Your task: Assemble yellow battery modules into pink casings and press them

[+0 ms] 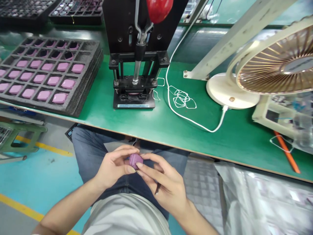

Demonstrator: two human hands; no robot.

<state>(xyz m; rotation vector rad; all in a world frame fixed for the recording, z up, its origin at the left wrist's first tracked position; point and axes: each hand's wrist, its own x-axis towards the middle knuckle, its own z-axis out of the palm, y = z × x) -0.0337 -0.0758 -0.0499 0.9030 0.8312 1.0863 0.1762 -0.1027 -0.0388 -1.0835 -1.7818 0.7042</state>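
Note:
A small purple case [136, 160], square with rounded corners, is held above my lap in front of the bench. My left hand [113, 166] grips its left side between thumb and fingers. From the right, the fingertips of my right hand [163, 179] press on the same case. Something small and dark [157, 188] shows at the lower fingers of my right hand; I cannot make out what it is. Beyond my hands stands a black hand press [134, 88] with a red knob [159, 9], and a pinkish piece shows partly in its lower gap.
A grey foam tray [89, 55] at left holds several pink cases, some with dark faces. Thin white ring gaskets [182, 99] lie right of the press, beside a white cable [190, 122]. A fan [232, 91], an orange stick [287, 153] and a plastic bag [244, 189] are further right.

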